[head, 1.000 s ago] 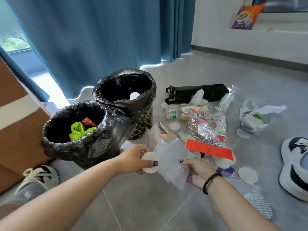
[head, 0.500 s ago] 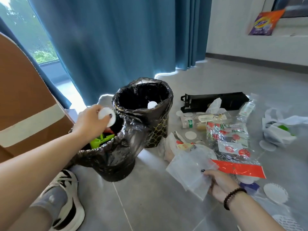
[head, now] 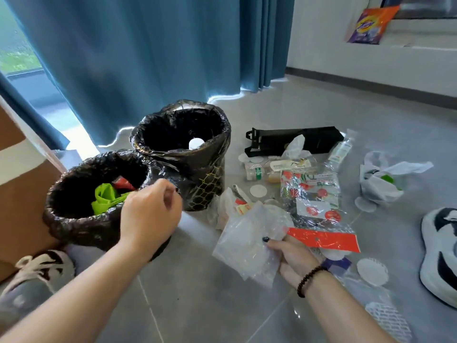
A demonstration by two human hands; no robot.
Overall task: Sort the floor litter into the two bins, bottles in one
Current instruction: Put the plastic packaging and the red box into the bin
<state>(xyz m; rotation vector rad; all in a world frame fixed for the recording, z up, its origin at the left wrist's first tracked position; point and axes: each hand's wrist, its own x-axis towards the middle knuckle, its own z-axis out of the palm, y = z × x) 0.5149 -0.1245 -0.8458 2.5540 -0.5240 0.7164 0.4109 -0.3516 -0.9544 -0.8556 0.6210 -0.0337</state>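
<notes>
Pulling my left hand [head: 150, 214] back from the near bin [head: 74, 229], I see the white disc I was pinching half a second ago is gone from my fingers, which now hang loosely curled over the rim with nothing in them that I can see; I judge the disc dropped in among the green scrap [head: 106, 198] and the red wrapper [head: 123, 182], though I cannot pick it out in the dark liner. That makes one more non-bottle piece sorted, and frees this hand for the next one. My right hand [head: 291, 258] has not let go of the clear plastic bag [head: 247, 241]: thumb on top, fingers curled beneath, held just above the floor beside the red-and-clear packet [head: 319, 219]. It looks bound for the same near bin. The far bin [head: 197, 167] shows only one white round thing [head: 196, 144] inside; whether that is a cap or a disc I cannot tell, and the bottom of both bins is lost in black. Small bottles [head: 256, 170] lie half buried under the wrappers by the black tray [head: 291, 141], and a clear one [head: 340, 152] sits by its right end. More white discs [head: 372, 271] are scattered about, some partly covered.
</notes>
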